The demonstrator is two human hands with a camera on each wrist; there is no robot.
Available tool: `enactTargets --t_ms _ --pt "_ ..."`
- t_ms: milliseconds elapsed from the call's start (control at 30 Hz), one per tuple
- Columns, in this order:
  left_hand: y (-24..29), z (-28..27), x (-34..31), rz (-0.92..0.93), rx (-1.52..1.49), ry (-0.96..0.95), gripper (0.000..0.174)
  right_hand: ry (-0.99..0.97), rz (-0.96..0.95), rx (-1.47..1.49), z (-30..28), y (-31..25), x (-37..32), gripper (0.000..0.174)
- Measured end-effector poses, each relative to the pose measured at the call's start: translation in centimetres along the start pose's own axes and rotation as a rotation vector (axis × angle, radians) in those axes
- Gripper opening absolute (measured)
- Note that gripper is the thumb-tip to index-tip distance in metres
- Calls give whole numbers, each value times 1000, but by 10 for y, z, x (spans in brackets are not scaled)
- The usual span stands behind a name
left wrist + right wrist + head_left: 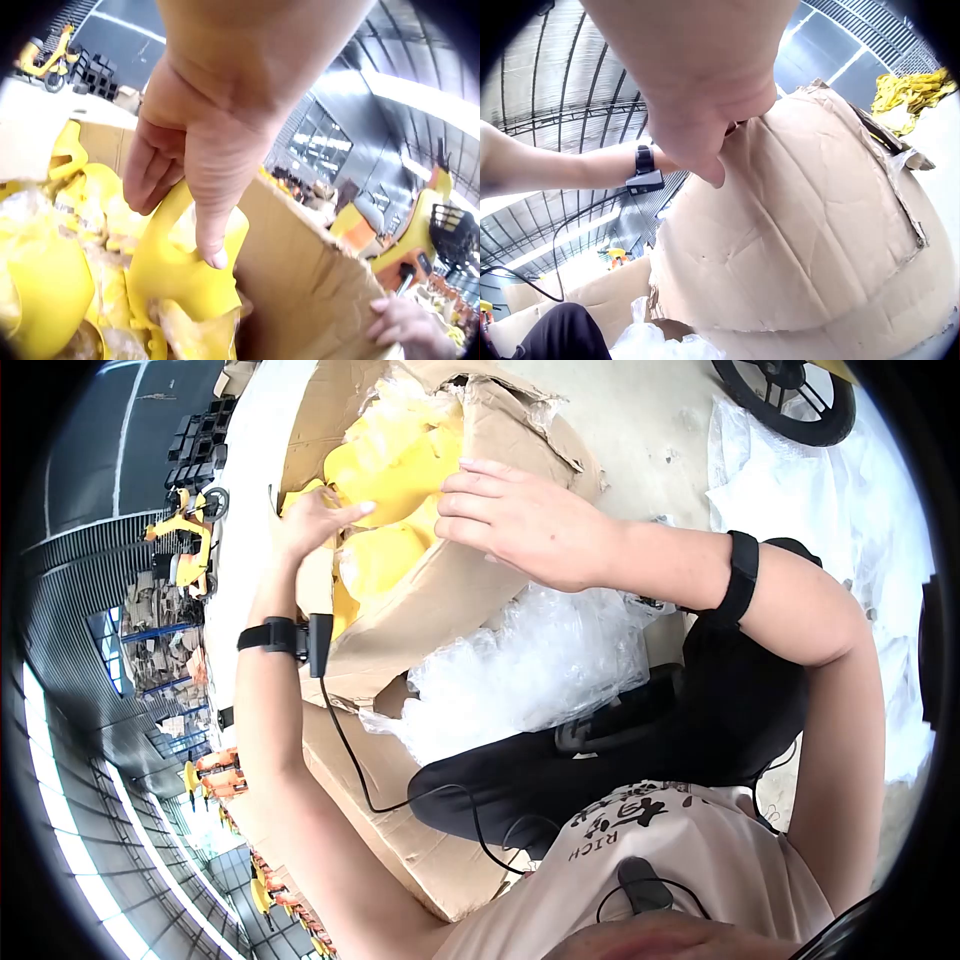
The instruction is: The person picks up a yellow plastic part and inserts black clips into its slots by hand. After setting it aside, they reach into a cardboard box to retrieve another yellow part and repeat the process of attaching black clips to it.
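An open cardboard box [470, 590] holds several glossy yellow plastic parts [385, 560], some in clear wrap. My left hand [312, 522] reaches into the box at its far left side. In the left wrist view that hand [214, 142] pinches a yellow part [176, 274], thumb on the near face and fingers behind it. My right hand [535, 525] grips the box's near right wall, its fingers over the edge. The right wrist view has this hand [705, 112] at the top of the creased cardboard wall [780, 232], thumb outside, the other fingertips hidden.
Clear plastic wrap [530, 670] lies between the box and the person's dark-clothed leg [520, 780]. A cable runs from the left wristband. Plastic sheeting [830, 530] and a black wheel [785, 395] are at the right. Yellow scooters [49, 60] stand beyond the box.
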State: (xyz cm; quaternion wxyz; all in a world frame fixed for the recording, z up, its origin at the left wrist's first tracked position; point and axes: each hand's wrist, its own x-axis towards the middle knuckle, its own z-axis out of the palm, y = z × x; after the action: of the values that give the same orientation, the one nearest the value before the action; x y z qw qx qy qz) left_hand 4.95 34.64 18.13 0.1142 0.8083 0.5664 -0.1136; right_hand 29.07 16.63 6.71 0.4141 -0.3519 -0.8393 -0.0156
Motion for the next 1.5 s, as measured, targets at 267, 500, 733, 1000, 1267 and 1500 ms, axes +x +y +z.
enactTargets --t_ms 267,500,733,1000,1267,1500 --pt "-16 -52 -145 -85 20 791 43 -80 16 -11 -11 -1 -6 57" --pt "-6 53 -288 150 -490 1058 56 137 435 613 -29 -32 6 73" --pt "16 65 -313 197 -1282 546 58 8 -285 156 -108 -73 17 82" --pt "26 69 -294 30 -899 65 53 -789 603 951 -45 -135 -38 57" --pt "54 214 -258 100 -1309 154 116 -326 1405 1653 -5 -128 -58 62" --pt "57 236 -271 -14 -1677 83 64 -583 990 1730 -14 -141 -29 63"
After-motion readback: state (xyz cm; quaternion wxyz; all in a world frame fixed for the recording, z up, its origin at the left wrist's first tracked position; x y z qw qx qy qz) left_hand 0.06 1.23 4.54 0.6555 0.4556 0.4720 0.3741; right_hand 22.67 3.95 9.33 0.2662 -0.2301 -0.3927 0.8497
